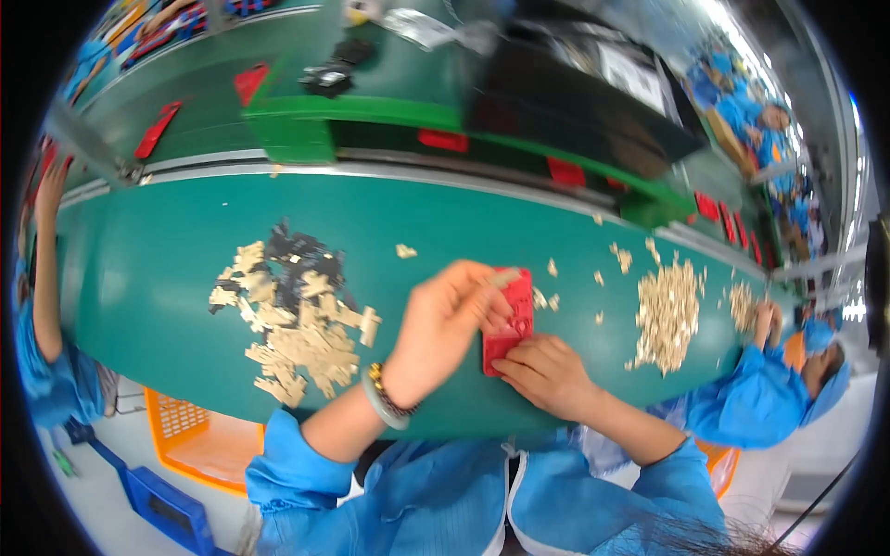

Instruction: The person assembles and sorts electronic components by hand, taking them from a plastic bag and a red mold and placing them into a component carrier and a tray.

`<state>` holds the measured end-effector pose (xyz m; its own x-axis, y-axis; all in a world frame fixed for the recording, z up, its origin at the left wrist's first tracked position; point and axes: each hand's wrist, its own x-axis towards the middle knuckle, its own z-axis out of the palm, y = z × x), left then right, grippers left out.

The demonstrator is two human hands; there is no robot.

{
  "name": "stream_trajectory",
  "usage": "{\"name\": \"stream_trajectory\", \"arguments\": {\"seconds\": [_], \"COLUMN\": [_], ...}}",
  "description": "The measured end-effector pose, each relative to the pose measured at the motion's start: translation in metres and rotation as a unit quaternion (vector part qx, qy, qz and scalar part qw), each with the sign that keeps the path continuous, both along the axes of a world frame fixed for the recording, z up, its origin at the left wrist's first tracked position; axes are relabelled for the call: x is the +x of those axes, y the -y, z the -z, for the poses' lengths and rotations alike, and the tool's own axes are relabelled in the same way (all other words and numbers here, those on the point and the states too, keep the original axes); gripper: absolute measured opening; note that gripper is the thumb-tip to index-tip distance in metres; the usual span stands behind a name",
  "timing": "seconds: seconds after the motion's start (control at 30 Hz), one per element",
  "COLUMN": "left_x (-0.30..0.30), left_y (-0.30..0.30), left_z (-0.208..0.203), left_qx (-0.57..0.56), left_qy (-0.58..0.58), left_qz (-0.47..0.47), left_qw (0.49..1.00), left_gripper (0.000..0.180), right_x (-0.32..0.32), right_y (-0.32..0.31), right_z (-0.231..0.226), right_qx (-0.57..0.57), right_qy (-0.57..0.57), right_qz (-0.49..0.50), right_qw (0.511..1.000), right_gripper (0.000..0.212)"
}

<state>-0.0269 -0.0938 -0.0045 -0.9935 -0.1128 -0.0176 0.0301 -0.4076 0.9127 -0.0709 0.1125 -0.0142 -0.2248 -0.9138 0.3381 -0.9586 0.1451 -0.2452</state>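
A red rectangular plastic part (521,301) with raised detail lies on the green table in front of me. My right hand (553,375) grips its near end, thumb and fingers at the edge. Over its far end, my left hand (451,320) is closed in a pinch on a small flat beige piece (503,278). Whether that piece touches the red part I cannot tell. To the left lies a loose heap of beige strips (311,347), with dark grey pieces (301,264) at its far side. A pile of smaller beige pieces (667,310) sits to the right.
A conveyor with a green frame (371,113) runs behind the table (167,269), carrying red parts (158,130). A black box (584,102) stands above it. Orange crates (199,440) are below the near edge. Co-workers sit at left and right (751,389).
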Motion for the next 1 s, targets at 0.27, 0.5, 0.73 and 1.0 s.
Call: {"name": "stream_trajectory", "arguments": {"seconds": [0.27, 0.5, 0.73, 1.0], "left_x": [-0.004, 0.01, 0.008, 0.006], "left_y": [-0.033, -0.051, -0.06, -0.06], "left_z": [0.0, -0.011, -0.02, -0.007], "left_qx": [-0.072, -0.107, -0.425, -0.483], "left_qy": [0.041, 0.007, -0.214, -0.324], "left_qz": [0.068, 0.091, -0.045, 0.039], "left_qw": [0.994, 0.99, 0.878, 0.812], "left_gripper": [0.013, 0.012, 0.011, 0.017], "right_x": [-0.012, -0.01, -0.007, -0.035], "right_y": [-0.002, -0.022, -0.03, -0.077], "right_z": [-0.02, -0.019, -0.022, -0.011], "right_qx": [-0.238, -0.283, -0.273, -0.182], "right_qy": [0.034, 0.214, 0.482, 0.26], "right_qz": [0.151, 0.149, 0.136, 0.349], "right_qw": [0.959, 0.923, 0.821, 0.882], "right_gripper": [0.032, 0.022, 0.011, 0.021]}}
